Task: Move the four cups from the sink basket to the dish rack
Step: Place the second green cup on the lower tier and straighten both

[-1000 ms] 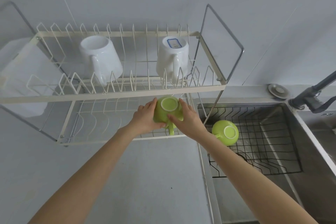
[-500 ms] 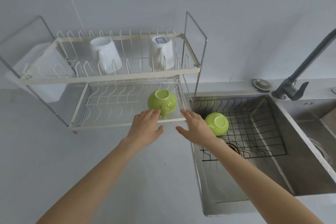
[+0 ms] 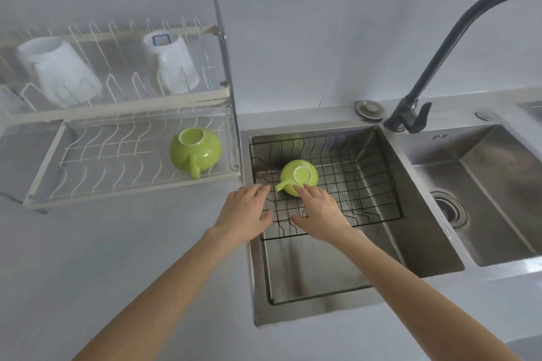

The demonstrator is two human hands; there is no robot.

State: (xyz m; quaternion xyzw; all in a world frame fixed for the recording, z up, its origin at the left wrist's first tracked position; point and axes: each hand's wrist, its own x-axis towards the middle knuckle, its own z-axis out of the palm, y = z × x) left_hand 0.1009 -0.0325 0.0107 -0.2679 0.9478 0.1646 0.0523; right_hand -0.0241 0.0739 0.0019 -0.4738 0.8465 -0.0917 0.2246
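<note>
Hands moved to green cup (image 3: 299, 177), grips open

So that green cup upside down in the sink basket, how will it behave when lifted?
The green cup looks glazed, so probably rigid, breakable and somewhat slippery. Its rounded body may rock on the basket wires if nudged; the handle offers grip.
</note>
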